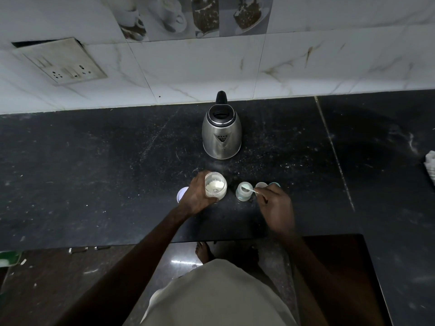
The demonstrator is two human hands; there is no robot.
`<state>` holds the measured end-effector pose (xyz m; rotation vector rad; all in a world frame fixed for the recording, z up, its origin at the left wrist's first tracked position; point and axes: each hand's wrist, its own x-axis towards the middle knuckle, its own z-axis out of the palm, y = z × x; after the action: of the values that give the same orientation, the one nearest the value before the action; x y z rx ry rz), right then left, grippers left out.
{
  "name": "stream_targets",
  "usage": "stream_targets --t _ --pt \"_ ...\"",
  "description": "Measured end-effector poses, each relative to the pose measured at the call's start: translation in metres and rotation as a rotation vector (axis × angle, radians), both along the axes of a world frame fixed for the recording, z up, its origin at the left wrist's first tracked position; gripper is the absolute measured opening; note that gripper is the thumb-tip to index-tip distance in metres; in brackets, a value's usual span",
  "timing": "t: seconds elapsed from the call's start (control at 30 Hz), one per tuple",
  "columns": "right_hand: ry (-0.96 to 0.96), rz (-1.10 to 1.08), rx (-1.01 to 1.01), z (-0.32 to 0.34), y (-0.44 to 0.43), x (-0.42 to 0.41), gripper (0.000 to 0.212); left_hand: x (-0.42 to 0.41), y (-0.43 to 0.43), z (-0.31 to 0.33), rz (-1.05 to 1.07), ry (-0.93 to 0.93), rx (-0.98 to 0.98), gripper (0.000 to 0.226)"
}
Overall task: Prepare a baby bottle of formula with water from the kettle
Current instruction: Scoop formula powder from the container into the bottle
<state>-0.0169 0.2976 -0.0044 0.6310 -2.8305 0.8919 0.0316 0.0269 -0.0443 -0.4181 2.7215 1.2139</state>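
Observation:
A steel kettle [221, 131] with a black handle stands at the back of the dark counter [94, 172], lid open. My left hand [197, 196] grips an open clear jar of white formula powder [215, 187]. To its right stands the small open baby bottle [244, 191]. My right hand [275, 207] holds a small scoop [250, 189] over the bottle's mouth. The bottle's cap parts [267, 185] lie just behind my right hand.
A white jar lid [181, 194] lies left of my left hand. A white cloth [430, 164] sits at the right edge. A tiled wall with a socket plate [63, 61] rises behind the counter. The counter's front edge runs just below my wrists.

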Motion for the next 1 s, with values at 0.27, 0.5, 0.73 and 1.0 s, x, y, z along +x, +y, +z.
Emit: stream_targets --t 0.27,0.5,0.73,1.0 --pt "0.137 0.044 0.153 -0.013 0.001 0.013 0.024 0.004 0.0 0.0 -0.012 0.026 -0.003 0.093" --pt "0.155 0.05 0.189 -0.018 0.004 0.02 0.022 0.003 0.001 0.003 -0.02 0.016 0.0 0.093" --pt "0.174 0.077 0.166 -0.019 0.004 0.017 0.021 0.004 0.0 0.002 -0.016 0.027 -0.006 0.093" --pt "0.171 0.065 0.163 -0.02 0.004 0.019 0.023 0.004 0.0 0.002 -0.014 0.023 0.002 0.094"
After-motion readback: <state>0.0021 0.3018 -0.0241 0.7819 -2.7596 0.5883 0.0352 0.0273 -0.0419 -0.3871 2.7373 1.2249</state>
